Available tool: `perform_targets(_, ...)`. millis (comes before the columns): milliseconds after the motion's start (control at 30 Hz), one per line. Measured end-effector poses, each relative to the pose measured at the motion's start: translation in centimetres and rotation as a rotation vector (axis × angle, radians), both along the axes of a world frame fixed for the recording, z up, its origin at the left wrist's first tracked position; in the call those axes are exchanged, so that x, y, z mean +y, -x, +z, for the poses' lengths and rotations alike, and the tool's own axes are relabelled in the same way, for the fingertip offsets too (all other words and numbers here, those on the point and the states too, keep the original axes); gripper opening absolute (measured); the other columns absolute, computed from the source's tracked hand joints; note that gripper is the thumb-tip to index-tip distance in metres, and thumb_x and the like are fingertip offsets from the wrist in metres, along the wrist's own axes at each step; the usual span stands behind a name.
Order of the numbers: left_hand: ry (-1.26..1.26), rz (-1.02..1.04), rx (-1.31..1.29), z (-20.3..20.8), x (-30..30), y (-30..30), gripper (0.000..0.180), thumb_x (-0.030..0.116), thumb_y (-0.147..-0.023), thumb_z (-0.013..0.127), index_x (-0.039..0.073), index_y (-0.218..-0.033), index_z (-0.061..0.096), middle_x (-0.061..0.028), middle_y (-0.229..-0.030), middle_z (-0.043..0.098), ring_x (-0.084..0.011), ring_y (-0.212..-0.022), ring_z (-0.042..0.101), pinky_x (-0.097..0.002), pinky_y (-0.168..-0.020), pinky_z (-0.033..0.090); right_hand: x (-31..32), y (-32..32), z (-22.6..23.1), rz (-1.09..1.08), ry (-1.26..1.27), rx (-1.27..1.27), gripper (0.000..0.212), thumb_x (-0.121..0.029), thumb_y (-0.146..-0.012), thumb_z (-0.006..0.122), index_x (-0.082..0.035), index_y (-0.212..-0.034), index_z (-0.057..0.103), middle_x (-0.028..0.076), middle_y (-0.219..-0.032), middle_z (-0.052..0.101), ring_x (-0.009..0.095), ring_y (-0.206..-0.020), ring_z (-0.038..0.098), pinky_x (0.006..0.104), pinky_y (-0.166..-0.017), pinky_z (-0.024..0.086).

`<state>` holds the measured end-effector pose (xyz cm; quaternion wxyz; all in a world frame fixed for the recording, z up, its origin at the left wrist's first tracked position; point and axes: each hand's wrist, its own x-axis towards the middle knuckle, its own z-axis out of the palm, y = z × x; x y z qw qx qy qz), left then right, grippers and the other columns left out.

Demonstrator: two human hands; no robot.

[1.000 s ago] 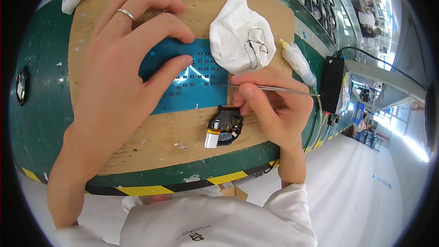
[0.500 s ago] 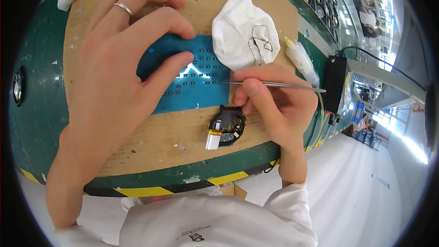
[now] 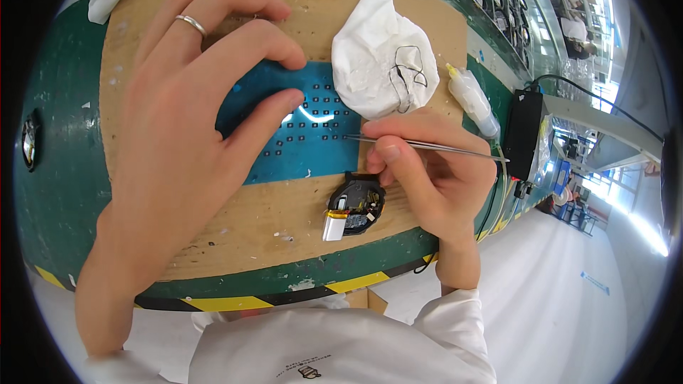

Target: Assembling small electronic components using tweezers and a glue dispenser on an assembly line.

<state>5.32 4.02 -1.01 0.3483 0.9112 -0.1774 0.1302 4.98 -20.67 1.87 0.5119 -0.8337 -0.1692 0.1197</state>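
My right hand (image 3: 441, 178) pinches slim metal tweezers (image 3: 434, 146). Their tips are at the right side of a glossy blue sheet (image 3: 313, 163), beside small black square pieces (image 3: 313, 125) set in rows on it. My left hand (image 3: 192, 99), with a ring on one finger, arches over the sheet's left part and hides it; thumb and fingers are apart and nothing shows between them. Whether its fingertips touch the sheet I cannot tell. Just below the sheet lies an opened black round watch case (image 3: 366, 206), with a silver battery pouch (image 3: 334, 227) hanging out at its lower left.
A white cloth (image 3: 363, 50) with thin dark wire loops lies beyond my right hand, near a squeeze bottle (image 3: 471, 99) with a yellow tip. Farther right stands a black box (image 3: 523, 131) with a cable. Cardboard (image 3: 235, 249) covers the green table (image 3: 60, 192).
The view has shifted slightly, so the table things appear a little lower. Both hands keep nearly the same pose, the tweezer tips still at the sheet's right side.
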Motion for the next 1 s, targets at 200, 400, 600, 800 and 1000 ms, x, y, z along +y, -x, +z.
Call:
perform_targets(200, 0.004, -0.016, -0.003, -0.2, -0.2, -0.2, 0.026, -0.002, -0.076, 0.077, 0.007, -0.099, 0.068, -0.0071, -0.125, 0.064, -0.0294, -0.117, 0.061, -0.0369, -0.095, 0.050, -0.2, 0.0, -0.1, -0.053, -0.006, 0.002, 0.010, 0.002, -0.094, 0.070, 0.006, -0.102, 0.074, 0.009, -0.090, 0.075, 0.012, -0.074, 0.072, 0.0217, -0.062, 0.056)
perform_targets(400, 0.013, -0.010, 0.010, -0.2, -0.2, -0.1, 0.025, -0.001, -0.077, 0.077, 0.007, -0.098, 0.068, -0.0067, -0.125, 0.065, -0.0286, -0.117, 0.061, -0.0367, -0.094, 0.050, -0.1, 0.0, 0.1, -0.042, -0.036, 0.075, 0.014, 0.002, -0.098, 0.064, 0.011, -0.106, 0.071, 0.013, -0.086, 0.071, 0.015, -0.072, 0.068, 0.0229, -0.059, 0.054)
perform_targets(600, -0.008, -0.013, -0.007, 0.4, -0.4, 0.0, 0.025, -0.001, -0.077, 0.077, 0.007, -0.099, 0.068, -0.0065, -0.125, 0.065, -0.0280, -0.116, 0.062, -0.0362, -0.094, 0.050, 0.1, 0.2, -0.1, -0.104, -0.051, 0.107, 0.010, -0.001, -0.097, 0.068, 0.004, -0.103, 0.074, 0.006, -0.087, 0.073, 0.009, -0.072, 0.069, 0.0201, -0.059, 0.054)
perform_targets(800, 0.020, 0.052, 0.090, 2.0, -1.6, 0.1, 0.025, -0.001, -0.077, 0.077, 0.007, -0.099, 0.068, -0.0059, -0.125, 0.065, -0.0275, -0.116, 0.062, -0.0359, -0.094, 0.050, 0.6, 0.0, 0.7, -0.122, -0.024, 0.155, 0.014, 0.000, -0.098, 0.064, 0.010, -0.104, 0.071, 0.012, -0.083, 0.071, 0.014, -0.071, 0.067, 0.0228, -0.059, 0.053)
perform_targets(1000, -0.021, 0.023, 0.023, 1.5, -1.2, 0.4, 0.025, -0.001, -0.078, 0.078, 0.006, -0.099, 0.068, -0.0062, -0.125, 0.065, -0.0270, -0.117, 0.062, -0.0354, -0.096, 0.049, 0.2, -0.1, 0.3, -0.132, -0.065, 0.194, 0.014, -0.001, -0.099, 0.064, 0.010, -0.103, 0.071, 0.012, -0.083, 0.070, 0.014, -0.070, 0.067, 0.0231, -0.059, 0.053)
